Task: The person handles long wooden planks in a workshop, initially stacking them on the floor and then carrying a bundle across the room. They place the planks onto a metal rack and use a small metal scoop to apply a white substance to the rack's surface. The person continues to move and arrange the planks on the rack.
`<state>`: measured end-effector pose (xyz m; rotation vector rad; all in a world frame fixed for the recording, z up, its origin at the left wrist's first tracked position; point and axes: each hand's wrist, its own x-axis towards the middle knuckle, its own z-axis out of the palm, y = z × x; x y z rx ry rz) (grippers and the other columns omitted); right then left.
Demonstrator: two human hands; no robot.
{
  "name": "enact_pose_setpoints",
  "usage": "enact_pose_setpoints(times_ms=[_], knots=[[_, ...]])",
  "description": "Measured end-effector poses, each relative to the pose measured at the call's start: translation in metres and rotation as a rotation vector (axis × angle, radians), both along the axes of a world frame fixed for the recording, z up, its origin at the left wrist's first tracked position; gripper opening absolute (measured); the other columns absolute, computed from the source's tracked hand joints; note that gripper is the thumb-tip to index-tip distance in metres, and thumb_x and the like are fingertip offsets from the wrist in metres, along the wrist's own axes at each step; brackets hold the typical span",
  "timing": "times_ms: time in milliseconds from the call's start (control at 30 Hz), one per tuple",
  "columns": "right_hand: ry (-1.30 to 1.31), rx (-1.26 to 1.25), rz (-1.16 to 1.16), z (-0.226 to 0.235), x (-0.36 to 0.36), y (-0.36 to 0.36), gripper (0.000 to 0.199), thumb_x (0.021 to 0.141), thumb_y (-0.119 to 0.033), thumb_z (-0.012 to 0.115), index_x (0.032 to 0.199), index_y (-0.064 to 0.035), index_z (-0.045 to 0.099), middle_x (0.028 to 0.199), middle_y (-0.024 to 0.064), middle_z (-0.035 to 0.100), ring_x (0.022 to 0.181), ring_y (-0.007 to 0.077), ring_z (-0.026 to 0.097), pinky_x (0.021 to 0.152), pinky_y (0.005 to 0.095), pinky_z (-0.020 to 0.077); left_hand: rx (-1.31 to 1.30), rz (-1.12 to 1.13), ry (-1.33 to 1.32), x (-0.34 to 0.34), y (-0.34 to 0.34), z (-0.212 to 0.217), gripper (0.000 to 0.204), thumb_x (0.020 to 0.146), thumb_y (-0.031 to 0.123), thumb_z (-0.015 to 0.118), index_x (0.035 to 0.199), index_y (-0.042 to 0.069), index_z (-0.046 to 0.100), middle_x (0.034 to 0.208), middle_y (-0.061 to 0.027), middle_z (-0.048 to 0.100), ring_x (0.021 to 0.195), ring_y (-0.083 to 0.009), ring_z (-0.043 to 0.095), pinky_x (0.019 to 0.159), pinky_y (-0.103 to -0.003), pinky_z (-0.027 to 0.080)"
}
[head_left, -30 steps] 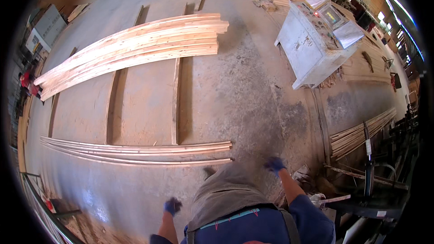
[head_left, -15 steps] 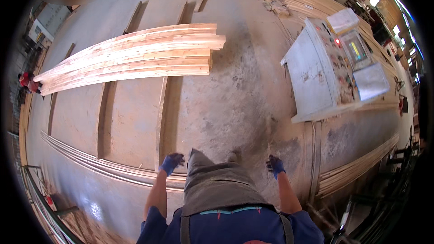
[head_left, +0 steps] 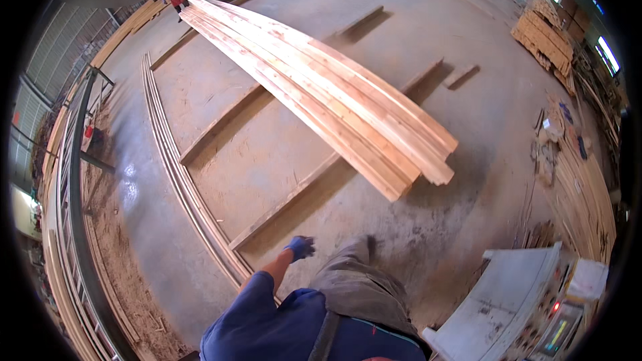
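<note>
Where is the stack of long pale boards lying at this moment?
In the head view the stack of long pale boards runs across the middle, resting on wooden bearers on the concrete floor, ahead of the gloved left hand.

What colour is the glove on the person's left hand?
Blue; the glove on the left hand shows best in the head view, hanging free above the concrete floor.

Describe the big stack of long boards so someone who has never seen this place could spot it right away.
On the wide concrete floor, look at the middle, ahead of the left hand in its blue glove. The stack of long pale boards lies there, raised on dark wooden bearers. Unlike the thin strips flat on the floor to its left, it is thick, several layers high, with squared ends.
</note>
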<state>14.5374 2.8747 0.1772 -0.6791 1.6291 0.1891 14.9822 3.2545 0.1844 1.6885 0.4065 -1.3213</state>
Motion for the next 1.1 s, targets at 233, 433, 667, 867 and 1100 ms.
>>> enact_pose_setpoints(times_ms=[233, 433, 667, 867, 1100], knots=[[0.020, -0.083, 0.321, 0.028, 0.170, -0.189, 0.037, 0.098, -0.047, 0.047, 0.085, -0.0126, 0.053, 0.052, 0.0040, 0.047, 0.039, 0.0219, 0.043, 0.037, 0.0350, 0.0349, -0.394, 0.046, -0.290, 0.123, -0.217, 0.141, 0.038, 0.099, 0.033, 0.053, 0.125, 0.007, 0.059, 0.109, -0.0098, 0.069, 0.091, -0.0184, 0.068, 0.081, -0.032, 0.054], [-0.113, -0.273, 0.434, 0.055, 0.335, -0.351, 0.024, 0.098, -0.036, 0.052, 0.090, -0.0140, 0.057, 0.068, 0.0071, 0.060, 0.049, 0.0252, 0.054, 0.045, 0.0358, 0.0424, -0.193, 0.588, -0.170, 0.121, -0.243, 0.066, 0.036, 0.097, 0.036, 0.055, 0.118, 0.006, 0.062, 0.104, -0.0121, 0.071, 0.083, -0.0222, 0.070, 0.072, -0.033, 0.056], [-0.050, -0.147, 0.630, 0.020, 0.399, -0.513, 0.038, 0.096, -0.047, 0.050, 0.102, -0.0110, 0.060, 0.086, 0.0181, 0.071, 0.063, 0.0356, 0.065, 0.055, 0.0501, 0.0526, -0.041, 0.807, -0.003, 0.052, -0.271, 0.057, 0.039, 0.098, 0.039, 0.050, 0.121, 0.008, 0.060, 0.110, -0.0139, 0.071, 0.086, -0.0255, 0.071, 0.072, -0.036, 0.052], [-0.072, -0.259, 0.573, 0.033, 0.419, -0.518, 0.029, 0.096, -0.039, 0.049, 0.088, -0.0126, 0.058, 0.074, 0.0123, 0.064, 0.051, 0.0266, 0.056, 0.042, 0.0388, 0.0401, -0.015, 0.724, 0.017, 0.081, -0.298, 0.049, 0.039, 0.098, 0.038, 0.051, 0.123, 0.009, 0.060, 0.113, -0.0129, 0.071, 0.090, -0.0245, 0.071, 0.078, -0.037, 0.051], [0.009, -0.158, 0.666, 0.055, 0.387, -0.518, 0.032, 0.093, -0.043, 0.053, 0.102, -0.0125, 0.058, 0.076, 0.0131, 0.064, 0.058, 0.0319, 0.058, 0.055, 0.0443, 0.0446, -0.091, 0.710, 0.053, 0.117, -0.325, 0.027, 0.042, 0.098, 0.039, 0.049, 0.124, 0.007, 0.059, 0.113, -0.0134, 0.070, 0.093, -0.0246, 0.070, 0.081, -0.038, 0.051]])
